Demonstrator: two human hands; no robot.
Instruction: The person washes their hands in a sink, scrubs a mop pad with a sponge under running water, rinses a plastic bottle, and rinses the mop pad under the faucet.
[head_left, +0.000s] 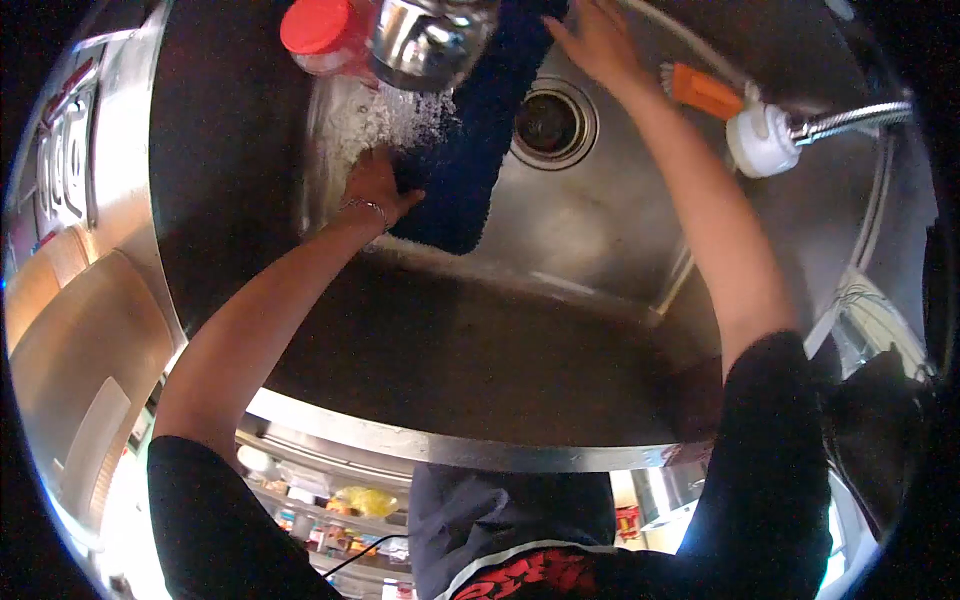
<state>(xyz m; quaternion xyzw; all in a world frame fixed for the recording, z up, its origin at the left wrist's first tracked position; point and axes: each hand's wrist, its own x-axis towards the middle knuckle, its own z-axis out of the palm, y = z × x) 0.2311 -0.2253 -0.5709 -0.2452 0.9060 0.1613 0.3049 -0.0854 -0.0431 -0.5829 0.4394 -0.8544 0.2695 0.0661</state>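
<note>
A dark blue, fuzzy-edged mat or thick cloth [470, 170] lies lengthwise in the steel sink. At its left edge is my left hand [372, 188], thumb spread onto the blue fabric and fingertips blurred under falling water. Upper right of the mat, my right hand [600, 45] has its fingers apart, with the thumb at the fabric's edge; the top of this hand is cut off by the frame. Water sprays down beside a shiny metal fitting [430, 40], which hides part of the mat. A bracelet circles my left wrist.
A red-lidded jar [318, 30] stands at the upper left. The drain [550, 122] lies right of the mat. An orange brush [705, 90] and a white spray head [763, 140] on a metal hose are at right. The sink's front rim [450, 448] crosses before my body.
</note>
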